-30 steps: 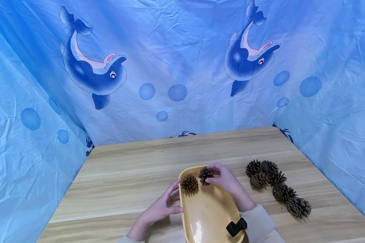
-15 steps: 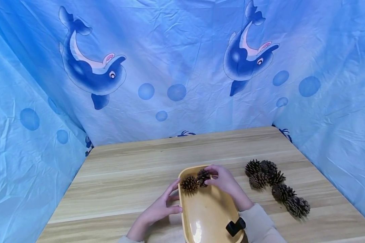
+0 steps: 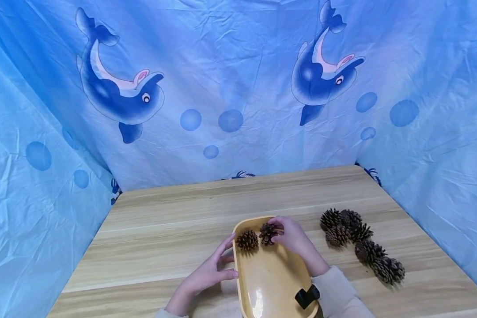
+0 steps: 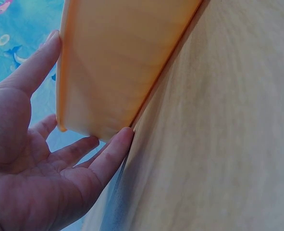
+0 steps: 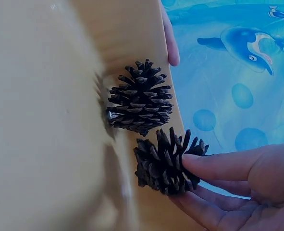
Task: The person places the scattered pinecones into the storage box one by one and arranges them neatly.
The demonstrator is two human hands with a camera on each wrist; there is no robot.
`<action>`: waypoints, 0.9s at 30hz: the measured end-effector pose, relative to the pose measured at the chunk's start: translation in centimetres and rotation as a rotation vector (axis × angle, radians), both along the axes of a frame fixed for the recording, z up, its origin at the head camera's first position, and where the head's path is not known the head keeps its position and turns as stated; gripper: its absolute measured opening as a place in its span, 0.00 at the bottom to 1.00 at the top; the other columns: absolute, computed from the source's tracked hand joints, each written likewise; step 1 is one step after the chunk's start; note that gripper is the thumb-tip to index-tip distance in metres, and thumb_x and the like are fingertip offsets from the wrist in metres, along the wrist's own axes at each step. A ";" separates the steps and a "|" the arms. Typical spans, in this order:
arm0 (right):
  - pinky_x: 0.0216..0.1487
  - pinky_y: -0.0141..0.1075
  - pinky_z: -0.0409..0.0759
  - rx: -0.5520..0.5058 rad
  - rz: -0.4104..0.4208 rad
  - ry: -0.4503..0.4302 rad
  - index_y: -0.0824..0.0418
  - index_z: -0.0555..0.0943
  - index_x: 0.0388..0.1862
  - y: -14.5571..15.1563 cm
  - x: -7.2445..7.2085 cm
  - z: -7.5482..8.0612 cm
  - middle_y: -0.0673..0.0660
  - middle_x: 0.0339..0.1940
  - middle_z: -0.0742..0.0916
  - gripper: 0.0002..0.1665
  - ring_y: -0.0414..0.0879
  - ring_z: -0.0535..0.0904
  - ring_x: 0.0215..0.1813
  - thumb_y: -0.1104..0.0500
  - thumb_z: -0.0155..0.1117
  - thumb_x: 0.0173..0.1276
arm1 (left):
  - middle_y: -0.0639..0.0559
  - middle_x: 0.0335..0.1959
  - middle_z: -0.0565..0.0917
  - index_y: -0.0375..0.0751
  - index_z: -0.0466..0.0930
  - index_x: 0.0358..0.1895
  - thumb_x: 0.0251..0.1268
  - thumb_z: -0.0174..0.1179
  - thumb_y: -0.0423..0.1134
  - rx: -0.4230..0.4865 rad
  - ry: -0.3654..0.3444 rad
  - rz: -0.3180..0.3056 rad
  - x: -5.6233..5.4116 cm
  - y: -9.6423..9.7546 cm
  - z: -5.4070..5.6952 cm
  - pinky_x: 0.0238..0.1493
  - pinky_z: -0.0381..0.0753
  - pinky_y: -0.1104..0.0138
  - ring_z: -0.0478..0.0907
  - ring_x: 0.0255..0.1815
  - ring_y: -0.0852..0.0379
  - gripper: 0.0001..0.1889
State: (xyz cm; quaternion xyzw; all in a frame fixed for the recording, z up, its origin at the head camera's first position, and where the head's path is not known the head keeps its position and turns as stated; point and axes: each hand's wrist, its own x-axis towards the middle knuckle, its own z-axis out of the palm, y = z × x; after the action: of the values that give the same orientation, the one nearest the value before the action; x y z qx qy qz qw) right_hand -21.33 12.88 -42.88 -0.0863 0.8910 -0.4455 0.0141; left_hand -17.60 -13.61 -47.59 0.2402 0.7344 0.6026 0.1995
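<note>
My right hand (image 3: 296,240) pinches a brown pine cone (image 5: 163,163) between thumb and fingers, inside the far end of the yellow tray (image 3: 274,278). Just left of it in the head view, a second pine cone (image 3: 247,241) stands on the tray floor with its scales pointing up. In the right wrist view, the two cones are close together. My left hand (image 3: 208,270) rests against the tray's left side with fingers extended. Its thumb and fingertips touch the tray's outer wall (image 4: 113,57) in the left wrist view, and it holds no cone.
Several more pine cones (image 3: 338,235) lie clustered on the wooden table (image 3: 163,234), right of the tray. A black clip-like piece (image 3: 307,297) sits by the right sleeve, over the tray's near right edge. A blue dolphin-print cloth (image 3: 222,66) hangs behind the table.
The right hand first shifts the pinched cone left, close to the standing cone, then slightly back right and nearer. The left hand stays on the tray's side.
</note>
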 end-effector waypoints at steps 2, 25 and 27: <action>0.59 0.51 0.81 0.018 -0.001 -0.002 0.65 0.80 0.51 0.0 0.0 0.0 0.65 0.52 0.85 0.26 0.61 0.81 0.55 0.74 0.69 0.50 | 0.30 0.77 0.42 0.52 0.39 0.79 0.59 0.65 0.33 -0.002 0.001 0.001 0.0 0.0 -0.1 0.57 0.82 0.61 0.61 0.70 0.27 0.51; 0.66 0.49 0.76 -0.221 0.059 -0.048 0.71 0.75 0.57 1.1 -0.4 -0.1 0.68 0.58 0.81 0.26 0.63 0.77 0.62 0.69 0.67 0.58 | 0.31 0.78 0.43 0.53 0.39 0.79 0.60 0.65 0.34 -0.011 -0.003 0.008 0.0 -0.1 -0.1 0.57 0.82 0.61 0.61 0.70 0.28 0.51; 0.66 0.50 0.75 -0.259 0.094 -0.059 0.72 0.74 0.58 1.5 -0.4 0.1 0.70 0.59 0.80 0.26 0.64 0.76 0.63 0.68 0.66 0.60 | 0.31 0.78 0.43 0.54 0.39 0.79 0.60 0.65 0.34 -0.013 -0.003 0.008 0.0 -0.1 -0.1 0.58 0.82 0.60 0.61 0.70 0.28 0.51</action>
State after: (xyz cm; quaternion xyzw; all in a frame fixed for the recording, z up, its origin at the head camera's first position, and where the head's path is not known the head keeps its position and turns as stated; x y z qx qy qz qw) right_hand -21.75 14.36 -42.78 -0.1160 0.8201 -0.5581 0.0498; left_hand -17.63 -13.69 -47.65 0.2349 0.7389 0.5992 0.1996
